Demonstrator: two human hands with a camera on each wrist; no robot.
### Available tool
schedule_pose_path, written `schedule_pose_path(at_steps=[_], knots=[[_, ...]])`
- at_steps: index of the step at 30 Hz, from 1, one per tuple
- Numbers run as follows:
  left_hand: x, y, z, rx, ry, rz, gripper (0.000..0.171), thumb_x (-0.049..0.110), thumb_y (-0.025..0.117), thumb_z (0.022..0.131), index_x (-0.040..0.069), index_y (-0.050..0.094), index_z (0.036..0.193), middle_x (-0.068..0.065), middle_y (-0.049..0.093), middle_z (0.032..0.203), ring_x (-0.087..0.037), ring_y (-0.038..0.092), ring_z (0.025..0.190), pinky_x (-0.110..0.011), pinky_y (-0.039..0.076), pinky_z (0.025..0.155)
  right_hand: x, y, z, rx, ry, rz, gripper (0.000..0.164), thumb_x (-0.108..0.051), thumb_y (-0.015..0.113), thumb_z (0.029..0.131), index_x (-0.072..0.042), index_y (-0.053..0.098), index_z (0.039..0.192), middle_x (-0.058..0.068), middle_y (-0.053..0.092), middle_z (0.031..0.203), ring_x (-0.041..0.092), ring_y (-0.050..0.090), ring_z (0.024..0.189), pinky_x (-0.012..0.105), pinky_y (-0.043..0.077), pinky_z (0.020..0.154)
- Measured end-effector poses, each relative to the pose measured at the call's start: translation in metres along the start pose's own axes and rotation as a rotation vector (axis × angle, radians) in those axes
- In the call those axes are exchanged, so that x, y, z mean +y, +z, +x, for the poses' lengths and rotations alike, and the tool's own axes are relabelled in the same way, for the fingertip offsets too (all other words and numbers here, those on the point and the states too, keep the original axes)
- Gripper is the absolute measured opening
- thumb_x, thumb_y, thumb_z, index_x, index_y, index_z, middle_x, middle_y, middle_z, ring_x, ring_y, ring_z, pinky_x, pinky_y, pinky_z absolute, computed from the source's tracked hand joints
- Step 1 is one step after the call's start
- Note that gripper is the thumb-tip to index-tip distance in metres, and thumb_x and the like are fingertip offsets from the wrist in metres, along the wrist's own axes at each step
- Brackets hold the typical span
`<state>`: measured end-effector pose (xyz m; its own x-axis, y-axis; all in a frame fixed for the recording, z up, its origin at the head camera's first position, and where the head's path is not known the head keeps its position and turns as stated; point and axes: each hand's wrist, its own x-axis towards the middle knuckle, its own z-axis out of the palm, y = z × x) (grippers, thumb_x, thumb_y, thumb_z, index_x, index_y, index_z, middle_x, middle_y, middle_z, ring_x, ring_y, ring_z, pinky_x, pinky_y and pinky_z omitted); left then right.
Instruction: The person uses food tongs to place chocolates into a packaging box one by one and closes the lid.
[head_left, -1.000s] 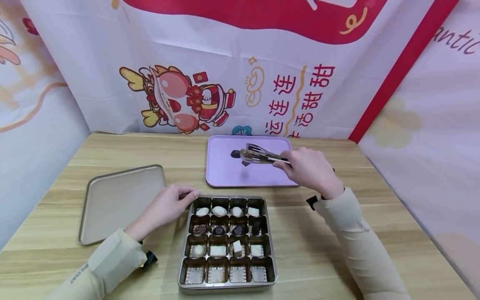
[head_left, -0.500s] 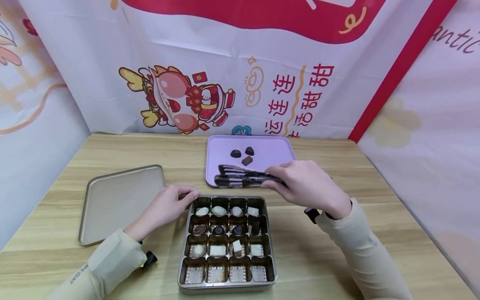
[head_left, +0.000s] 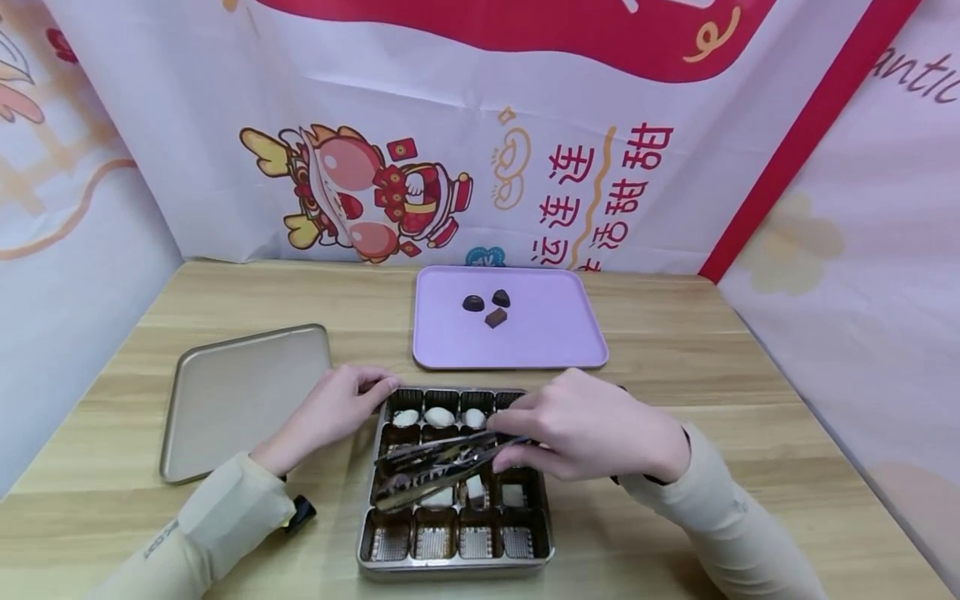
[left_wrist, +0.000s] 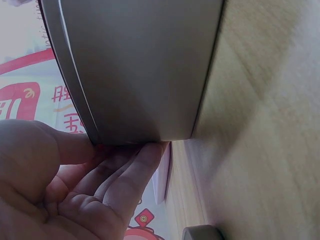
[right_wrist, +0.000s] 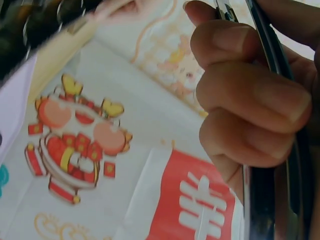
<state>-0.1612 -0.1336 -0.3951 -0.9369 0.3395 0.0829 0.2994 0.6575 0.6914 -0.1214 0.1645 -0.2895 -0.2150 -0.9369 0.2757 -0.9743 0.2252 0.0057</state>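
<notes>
My left hand (head_left: 330,412) grips the back left corner of a metal box (head_left: 456,570) with a gold compartment insert. In the left wrist view its thumb and fingers are at the box's end. My right hand (head_left: 581,425) holds metal tongs (head_left: 420,493) over the box, with the tips spread a little above the left side of the middle rows. Whether anything sits between the tips cannot be told. White pieces, such as an oval one (head_left: 439,417), sit in the back row. The tongs and right hand hide much of the second and third rows. Bare insert bottoms show in the front row.
A purple tray (head_left: 547,333) behind the box carries three dark chocolates (head_left: 497,317). Left of the box, a flat metal lid (head_left: 240,400) lies on the wooden table (head_left: 720,450). A printed cloth (head_left: 600,92) hangs at the back.
My right hand has brought the tongs from the purple tray forward and down over the box. Three chocolates show on the tray. My left hand has stayed at the box corner.
</notes>
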Motion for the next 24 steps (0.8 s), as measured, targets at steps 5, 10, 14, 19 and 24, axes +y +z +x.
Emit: schedule_pose_path(at_steps=[5, 10, 14, 19, 24], knots=[[0.001, 0.000, 0.003, -0.003, 0.009, -0.006, 0.029, 0.028, 0.053, 0.098, 0.008, 0.068, 0.112, -0.008, 0.065, 0.114, -0.030, 0.057, 0.111, -0.047, 0.039, 0.095, -0.007, 0.004, 0.004, -0.057, -0.029, 0.003, 0.025, -0.041, 0.055, 0.096, -0.018, 0.054, 0.085, -0.017, 0.039, 0.068, -0.002, 0.034, 0.049, 0.016, 0.027, 0.042], [0.001, 0.001, 0.002, -0.003, -0.006, -0.009, 0.028, 0.028, 0.054, 0.098, 0.008, 0.068, 0.113, -0.009, 0.064, 0.115, -0.030, 0.057, 0.111, -0.047, 0.039, 0.094, -0.009, 0.010, 0.007, -0.082, -0.042, 0.000, 0.026, -0.040, 0.055, 0.096, -0.020, 0.049, 0.080, -0.017, 0.036, 0.067, -0.001, 0.031, 0.048, 0.014, 0.024, 0.042], [0.001, 0.000, 0.001, -0.006, -0.013, -0.008, 0.029, 0.028, 0.054, 0.098, 0.008, 0.068, 0.113, -0.010, 0.063, 0.116, -0.031, 0.057, 0.111, -0.047, 0.039, 0.095, -0.009, 0.015, 0.008, -0.092, -0.047, 0.011, 0.025, -0.040, 0.054, 0.096, -0.020, 0.051, 0.082, -0.016, 0.037, 0.067, -0.002, 0.031, 0.048, 0.014, 0.025, 0.042], [0.001, -0.001, 0.001, -0.007, -0.014, -0.009, 0.029, 0.029, 0.053, 0.098, 0.008, 0.068, 0.113, -0.011, 0.063, 0.117, -0.031, 0.056, 0.112, -0.047, 0.039, 0.095, -0.009, 0.019, 0.008, -0.101, -0.058, 0.009, 0.025, -0.041, 0.052, 0.097, -0.020, 0.052, 0.083, -0.017, 0.037, 0.067, -0.002, 0.031, 0.048, 0.014, 0.024, 0.042], [0.001, -0.001, 0.000, -0.012, -0.023, -0.010, 0.030, 0.028, 0.053, 0.098, 0.007, 0.067, 0.114, -0.011, 0.063, 0.118, -0.031, 0.056, 0.113, -0.047, 0.038, 0.096, -0.009, 0.021, 0.010, -0.093, -0.067, 0.004, 0.025, -0.040, 0.052, 0.097, -0.019, 0.054, 0.084, -0.017, 0.039, 0.067, -0.002, 0.031, 0.047, 0.014, 0.025, 0.042]])
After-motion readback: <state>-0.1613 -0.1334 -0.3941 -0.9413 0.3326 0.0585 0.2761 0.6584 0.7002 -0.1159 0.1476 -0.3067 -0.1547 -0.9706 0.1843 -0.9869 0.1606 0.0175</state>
